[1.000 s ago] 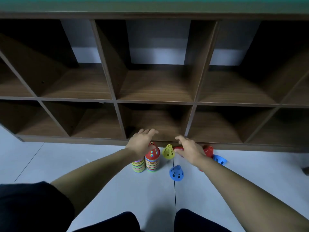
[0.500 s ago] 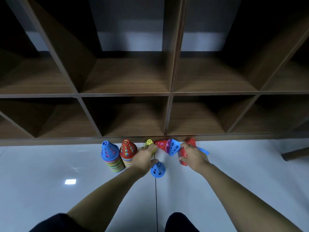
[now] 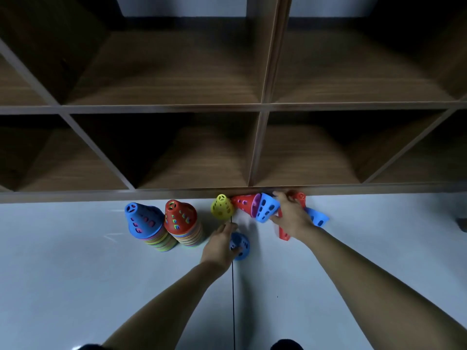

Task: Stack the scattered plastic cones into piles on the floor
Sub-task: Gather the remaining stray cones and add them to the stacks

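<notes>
Two piles of coloured plastic cones stand on the pale floor: one topped by a blue cone (image 3: 142, 219), one topped by a red cone (image 3: 180, 216). A yellow cone (image 3: 222, 207) stands by the shelf base. My left hand (image 3: 219, 246) grips a single blue cone (image 3: 241, 245) on the floor. My right hand (image 3: 290, 218) holds a short nested bunch lying on its side, red and purple with a blue cone (image 3: 265, 209) at the open end. A red cone (image 3: 284, 233) and another blue cone (image 3: 317, 218) lie partly hidden under that hand.
A dark wooden cubby shelf (image 3: 255, 147) with open compartments stands right behind the cones; its base strip touches the floor. A dark tile seam (image 3: 233, 299) runs toward me. Dark clothing shows at the bottom edge.
My left hand has dropped from the yellow cone down onto the single blue cone. My right hand stays on the nested bunch. The camera has moved closer and tilted down.
</notes>
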